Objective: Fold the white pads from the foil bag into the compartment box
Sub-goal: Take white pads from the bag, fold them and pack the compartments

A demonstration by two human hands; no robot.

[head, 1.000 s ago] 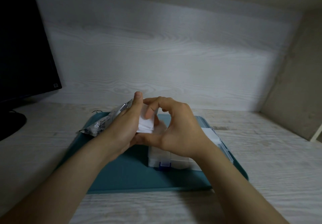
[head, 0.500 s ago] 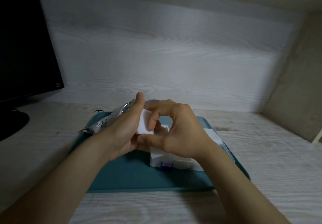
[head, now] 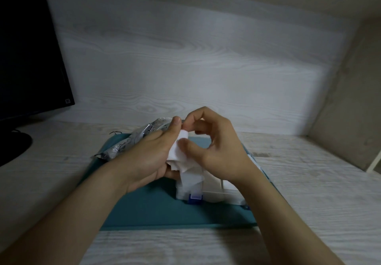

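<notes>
Two bare hands work a white pad [head: 176, 151] above a teal mat [head: 144, 209] on a pale wood-grain desk [head: 309, 184]. The left hand [head: 148, 157] wraps its curled fingers round the pad from the left, its raised fingertip at the pad's top edge. The right hand [head: 218, 153] pinches the same pad from the other side, thumb pressed flat on its near face and bent forefinger meeting the left fingertip at the top. Both hands thus have hold of the pad, and neither carries anything else. The pad is held in the air between the palms, above the left end of the box [head: 218, 191]. Its upper part is smooth and its lower part hangs crumpled towards the box. The clear plastic box rests on the mat beneath the right wrist, its partitions faintly visible and a blue latch [head: 195, 198] on its near wall. What lies in the compartments cannot be made out. The crinkled foil bag [head: 132, 141] lies behind the left hand at the far left edge of the mat, apart from the box. A dark monitor [head: 26, 58] stands on the desk at far left, against the pale wall [head: 195, 68].
</notes>
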